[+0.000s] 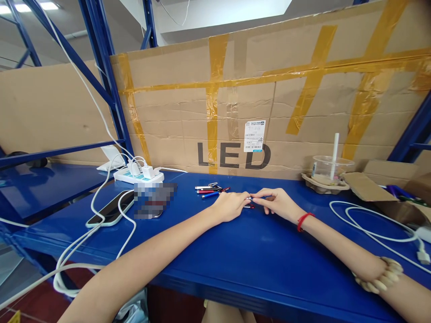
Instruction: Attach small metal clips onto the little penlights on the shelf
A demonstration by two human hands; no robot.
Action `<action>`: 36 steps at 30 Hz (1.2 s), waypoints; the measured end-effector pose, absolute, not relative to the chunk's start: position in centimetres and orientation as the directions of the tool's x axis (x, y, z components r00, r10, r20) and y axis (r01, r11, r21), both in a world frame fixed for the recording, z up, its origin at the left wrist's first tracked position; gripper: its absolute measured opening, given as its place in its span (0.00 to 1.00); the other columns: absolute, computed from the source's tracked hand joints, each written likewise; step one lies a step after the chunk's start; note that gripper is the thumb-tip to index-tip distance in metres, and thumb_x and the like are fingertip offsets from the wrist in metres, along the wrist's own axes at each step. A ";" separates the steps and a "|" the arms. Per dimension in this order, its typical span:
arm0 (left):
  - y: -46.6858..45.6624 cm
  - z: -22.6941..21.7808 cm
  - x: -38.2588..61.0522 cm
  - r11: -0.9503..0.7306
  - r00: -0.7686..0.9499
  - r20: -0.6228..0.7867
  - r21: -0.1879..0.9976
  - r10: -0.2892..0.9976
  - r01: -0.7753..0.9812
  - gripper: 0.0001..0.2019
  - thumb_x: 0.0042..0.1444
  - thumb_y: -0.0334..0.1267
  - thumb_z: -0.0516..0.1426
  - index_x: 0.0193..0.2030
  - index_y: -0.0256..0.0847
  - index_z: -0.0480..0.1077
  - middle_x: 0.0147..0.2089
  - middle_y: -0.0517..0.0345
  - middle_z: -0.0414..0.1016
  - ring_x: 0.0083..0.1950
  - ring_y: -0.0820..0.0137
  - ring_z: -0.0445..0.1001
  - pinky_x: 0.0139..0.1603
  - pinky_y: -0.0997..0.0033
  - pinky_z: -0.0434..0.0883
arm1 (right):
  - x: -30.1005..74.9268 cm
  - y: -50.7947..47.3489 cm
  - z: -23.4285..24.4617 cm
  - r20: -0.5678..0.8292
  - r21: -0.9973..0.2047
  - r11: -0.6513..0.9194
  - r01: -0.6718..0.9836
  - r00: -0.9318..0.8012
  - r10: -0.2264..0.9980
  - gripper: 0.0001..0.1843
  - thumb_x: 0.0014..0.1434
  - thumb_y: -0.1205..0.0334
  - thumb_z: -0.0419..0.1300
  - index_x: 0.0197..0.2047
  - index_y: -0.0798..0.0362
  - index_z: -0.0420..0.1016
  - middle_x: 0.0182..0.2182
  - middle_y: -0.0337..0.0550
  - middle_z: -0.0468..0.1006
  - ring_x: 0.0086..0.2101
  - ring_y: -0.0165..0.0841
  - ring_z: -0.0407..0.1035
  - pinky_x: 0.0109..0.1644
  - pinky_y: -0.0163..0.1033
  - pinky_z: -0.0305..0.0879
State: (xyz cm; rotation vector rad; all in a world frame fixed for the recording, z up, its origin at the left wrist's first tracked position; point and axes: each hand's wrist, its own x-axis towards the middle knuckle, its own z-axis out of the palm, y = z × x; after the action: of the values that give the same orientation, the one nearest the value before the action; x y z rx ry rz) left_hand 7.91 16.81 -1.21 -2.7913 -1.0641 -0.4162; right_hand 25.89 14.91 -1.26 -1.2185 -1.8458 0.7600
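Note:
My left hand (pixel 230 206) is closed, thumb and fingers pinched together at the middle of the blue table (pixel 215 251). My right hand (pixel 278 202) meets it from the right, thumb and forefinger pinching. Between the fingertips of both hands is a small silvery metal piece (pixel 249 198), mostly covered. A short red bit (pixel 249 206) shows just below it; whether the two are joined, I cannot tell. Beyond my left hand lie several slim metal tubes with clips, like keychain penlights: a silver tube (pixel 203 187), a red tube (pixel 205 191) and a blue tube (pixel 210 195) among them.
On the left are a white power strip (pixel 138 176) with plugs, a phone (pixel 112 208), a blurred dark item (pixel 155 202) and trailing white cables (pixel 97 202). On the right are a plastic cup (pixel 328 168) with a straw, a coiled cable (pixel 370 231) and an open carton (pixel 373 181). Cardboard (pixel 175 125) stands behind.

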 end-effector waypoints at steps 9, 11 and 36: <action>16.7 -1.3 7.9 -0.744 0.715 0.297 -0.023 0.633 0.668 0.16 0.63 0.43 0.36 0.47 0.43 0.60 0.43 0.57 0.72 0.42 0.65 0.72 0.33 0.71 0.68 | 25.8 14.4 -1.1 0.303 -0.797 0.378 0.471 -0.228 0.925 0.27 0.40 0.41 0.61 0.31 0.58 0.77 0.31 0.48 0.72 0.15 0.24 0.61 0.16 0.32 0.56; 16.7 -1.3 7.9 -0.744 0.717 0.293 -0.024 0.633 0.667 0.16 0.63 0.43 0.36 0.47 0.43 0.60 0.43 0.57 0.72 0.41 0.66 0.72 0.33 0.72 0.68 | 25.8 14.4 -1.1 0.307 -0.795 0.380 0.472 -0.226 0.924 0.27 0.40 0.40 0.61 0.31 0.57 0.77 0.31 0.48 0.73 0.15 0.24 0.61 0.16 0.32 0.56; 16.6 -1.3 7.5 -0.779 0.715 0.341 0.097 0.611 0.619 0.16 0.63 0.44 0.36 0.52 0.47 0.56 0.50 0.62 0.68 0.46 0.69 0.70 0.38 0.74 0.67 | 25.8 14.4 -1.0 0.454 -0.697 0.444 0.564 -0.133 0.881 0.28 0.37 0.36 0.61 0.26 0.55 0.76 0.30 0.47 0.74 0.15 0.23 0.59 0.19 0.33 0.58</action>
State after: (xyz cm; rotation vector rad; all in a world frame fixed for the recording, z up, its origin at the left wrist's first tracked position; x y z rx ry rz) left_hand 7.54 16.64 -1.29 -2.8865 -1.0354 -0.5613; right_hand 25.83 14.43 -0.99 -1.2321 -1.8177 0.4546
